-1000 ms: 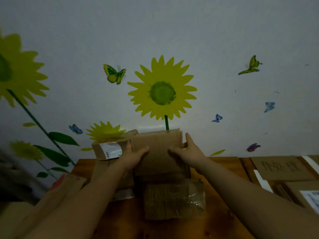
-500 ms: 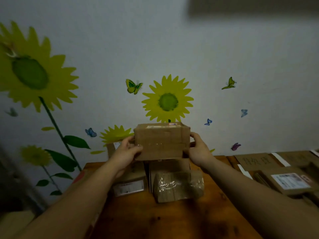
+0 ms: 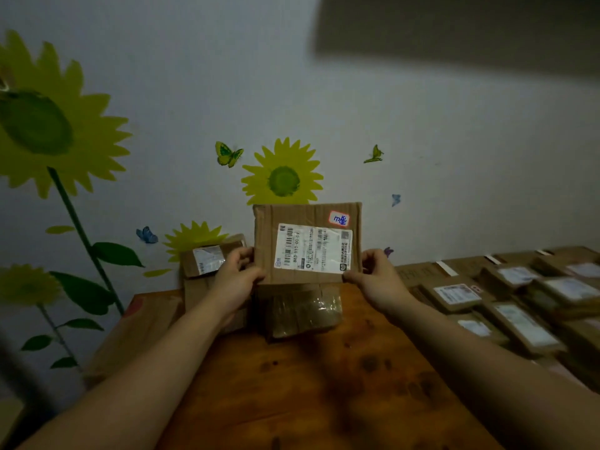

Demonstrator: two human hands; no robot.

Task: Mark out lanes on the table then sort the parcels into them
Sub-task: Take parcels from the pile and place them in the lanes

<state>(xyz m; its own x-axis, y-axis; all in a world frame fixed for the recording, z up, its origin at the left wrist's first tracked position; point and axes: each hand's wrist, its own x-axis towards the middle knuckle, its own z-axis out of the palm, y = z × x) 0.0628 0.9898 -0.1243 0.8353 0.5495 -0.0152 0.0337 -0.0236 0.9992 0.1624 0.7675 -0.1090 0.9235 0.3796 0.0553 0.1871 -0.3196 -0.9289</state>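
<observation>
I hold a brown cardboard parcel (image 3: 266, 241) up above the wooden table (image 3: 311, 384), its face with a white shipping label and a small red sticker turned toward me. My left hand (image 3: 235, 280) grips its lower left edge and my right hand (image 3: 376, 279) grips its lower right edge. Below it on the table lies a tape-wrapped parcel (image 3: 302, 311). Behind my left hand stands another box with a label (image 3: 211, 256).
Several labelled parcels (image 3: 516, 306) lie in rows on the right side of the table, with cardboard lane signs (image 3: 418, 271) behind them. A flat cardboard piece (image 3: 136, 332) leans at the table's left edge. The wall with sunflower stickers is close behind.
I lifted the parcel off the stack and tipped it so its labelled face now points at me. My view swung slightly right, bringing the rows of parcels into sight.
</observation>
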